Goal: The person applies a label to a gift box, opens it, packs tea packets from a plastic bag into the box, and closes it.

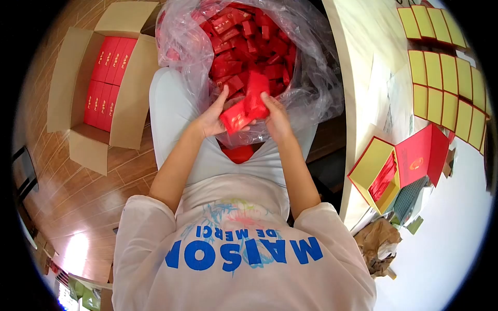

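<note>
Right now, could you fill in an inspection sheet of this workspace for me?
Surface: pale table at the person's right, bearing rows of yellow-and-red boxes and an open box with red contents.
Job's things: nearer red packet and farther red packet, overlapping; clear plastic bag full of small red items.
Clutter: crumpled brown paper near the open box.
Hands: left hand grips the nearer packet; right hand the farther one.
Cables: nothing seen.
Surroundings: brown floor; open carton of red boxes at left.

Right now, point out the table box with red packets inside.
The box with the red lid swung open, red packets inside; the yellow-faced boxes in rows show none.
</note>
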Motion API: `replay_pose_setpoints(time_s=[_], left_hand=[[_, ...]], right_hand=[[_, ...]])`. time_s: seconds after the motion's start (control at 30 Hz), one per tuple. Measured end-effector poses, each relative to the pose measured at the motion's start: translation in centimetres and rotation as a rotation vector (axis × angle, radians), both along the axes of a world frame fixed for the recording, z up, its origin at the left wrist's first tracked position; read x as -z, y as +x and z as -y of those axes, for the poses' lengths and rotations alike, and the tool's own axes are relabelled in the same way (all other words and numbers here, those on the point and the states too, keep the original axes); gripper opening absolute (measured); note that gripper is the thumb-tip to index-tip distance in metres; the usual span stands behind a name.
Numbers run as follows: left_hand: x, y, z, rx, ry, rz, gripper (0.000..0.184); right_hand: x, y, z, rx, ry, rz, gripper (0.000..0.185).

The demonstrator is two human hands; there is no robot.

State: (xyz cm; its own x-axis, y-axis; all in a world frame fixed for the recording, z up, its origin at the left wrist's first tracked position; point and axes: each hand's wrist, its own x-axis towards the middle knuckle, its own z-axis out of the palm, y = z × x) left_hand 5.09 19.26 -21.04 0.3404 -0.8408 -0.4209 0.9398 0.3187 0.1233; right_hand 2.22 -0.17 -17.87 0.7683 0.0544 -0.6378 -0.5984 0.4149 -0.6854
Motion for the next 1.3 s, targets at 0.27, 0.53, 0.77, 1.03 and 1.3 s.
replay_pose_setpoints(time_s=[0.27, 0.53, 0.77, 1.03, 1.3], left_hand=[[0.7, -1.4, 1.0, -0.215, 0.230, 0.625, 0.077], [0.7, -3.4, 1.8, -0.481, 0.458, 0.695, 0.089], [3.4, 0.2, 1.2, -0.436, 0.851, 0.285, 0.074], [4.5, -0.6, 2.3, -0.303, 0.836, 0.318, 0.089], [3.4, 0.3, 2.5, -0.307, 0.735, 0.156, 0.090]], right_hand=[[1.4, -0.9, -1.3, 0.390, 0.165, -0.325, 0.038], [4.8, -3.7, -4.5, 0.578, 0.311, -0.498, 0.030], [2.1, -2.3, -4.5, 0.098, -0.546, -0.137, 0.034], [1.5, 1.0, -4.0, -0.590, -0.813, 0.120, 0.031], [12.9, 10.8, 1.8, -0.469, -1.547, 0.319, 0.047]])
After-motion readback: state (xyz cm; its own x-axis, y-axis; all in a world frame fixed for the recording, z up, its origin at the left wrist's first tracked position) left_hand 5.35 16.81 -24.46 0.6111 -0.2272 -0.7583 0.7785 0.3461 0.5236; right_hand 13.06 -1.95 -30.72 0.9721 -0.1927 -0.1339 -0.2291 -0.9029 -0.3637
